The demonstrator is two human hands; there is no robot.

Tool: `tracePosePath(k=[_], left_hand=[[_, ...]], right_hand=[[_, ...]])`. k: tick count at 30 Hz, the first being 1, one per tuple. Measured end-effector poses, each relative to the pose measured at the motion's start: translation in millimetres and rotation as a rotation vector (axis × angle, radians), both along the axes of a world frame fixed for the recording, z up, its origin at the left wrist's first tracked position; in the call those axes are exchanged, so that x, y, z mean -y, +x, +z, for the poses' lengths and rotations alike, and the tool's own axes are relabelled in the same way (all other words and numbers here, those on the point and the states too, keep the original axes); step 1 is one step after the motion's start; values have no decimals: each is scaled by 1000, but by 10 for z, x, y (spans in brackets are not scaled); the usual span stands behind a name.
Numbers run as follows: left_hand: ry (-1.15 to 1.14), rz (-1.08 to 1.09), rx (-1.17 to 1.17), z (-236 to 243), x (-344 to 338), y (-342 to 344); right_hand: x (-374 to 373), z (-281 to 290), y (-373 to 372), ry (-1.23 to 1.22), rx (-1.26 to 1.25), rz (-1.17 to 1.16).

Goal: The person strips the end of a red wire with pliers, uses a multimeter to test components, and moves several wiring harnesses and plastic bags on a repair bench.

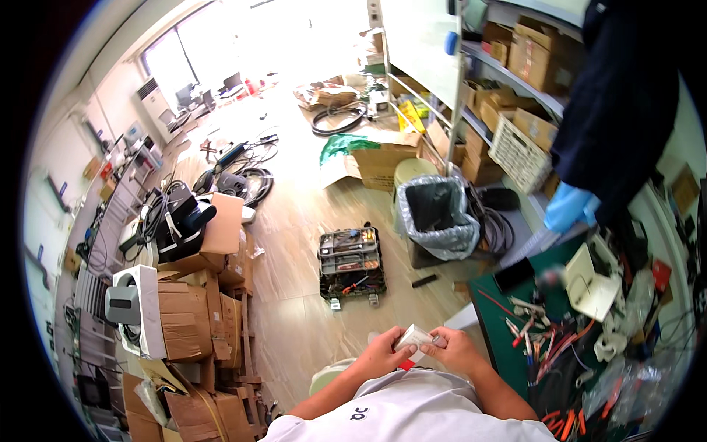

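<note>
Close to my body, I hold a small white printed package (414, 337) with a red patch at its lower end. My left hand (384, 353) is closed on its left side. Fingers of my right hand (458, 353) grip the other side, where a greyish end shows by the thumb. What the package contains cannot be seen. Beyond my hands, an open toolbox (350, 264) with compartments of small parts and tools lies on the floor. To my right is a green-topped workbench (490, 313) strewn with pliers, wires and an open white notebook (591, 283).
A lined trash bin (436, 221) stands right of the toolbox. Cardboard boxes (188, 317) are stacked at the left. Cables and equipment (247, 184) lie on the floor farther off. Shelves (508, 74) with cartons line the right, beside someone in dark clothing with a blue glove (571, 208).
</note>
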State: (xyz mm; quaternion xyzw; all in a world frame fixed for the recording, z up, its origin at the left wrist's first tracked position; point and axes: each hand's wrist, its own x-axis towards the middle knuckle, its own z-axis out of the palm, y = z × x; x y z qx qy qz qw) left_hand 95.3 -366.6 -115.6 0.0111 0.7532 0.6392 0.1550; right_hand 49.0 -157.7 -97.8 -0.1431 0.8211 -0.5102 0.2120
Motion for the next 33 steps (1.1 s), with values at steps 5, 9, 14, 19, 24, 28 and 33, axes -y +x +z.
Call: tracePosePath(k=[5, 9, 14, 19, 24, 28, 33], left_hand=[[-48, 46, -13, -96, 725, -572], [-29, 152, 42, 26, 1242, -828], [16, 352, 35, -161, 1617, -973], [255, 541, 75, -124, 1681, -1051], [237, 579, 73, -47, 1737, -1177], [143, 520, 54, -73, 1753, -1317], [88, 453, 95, -30, 1669, -1427]], right_hand=[[747, -73, -781, 109, 47, 140], [1350, 9, -1222, 104, 15, 256], [1903, 31, -1563, 61, 76, 399], [2212, -206, -1836, -151, 140, 500], [2297, -214, -1961, -188, 186, 498], [2209, -231, -1985, -202, 200, 428], [2060, -189, -1975, -175, 295, 307]])
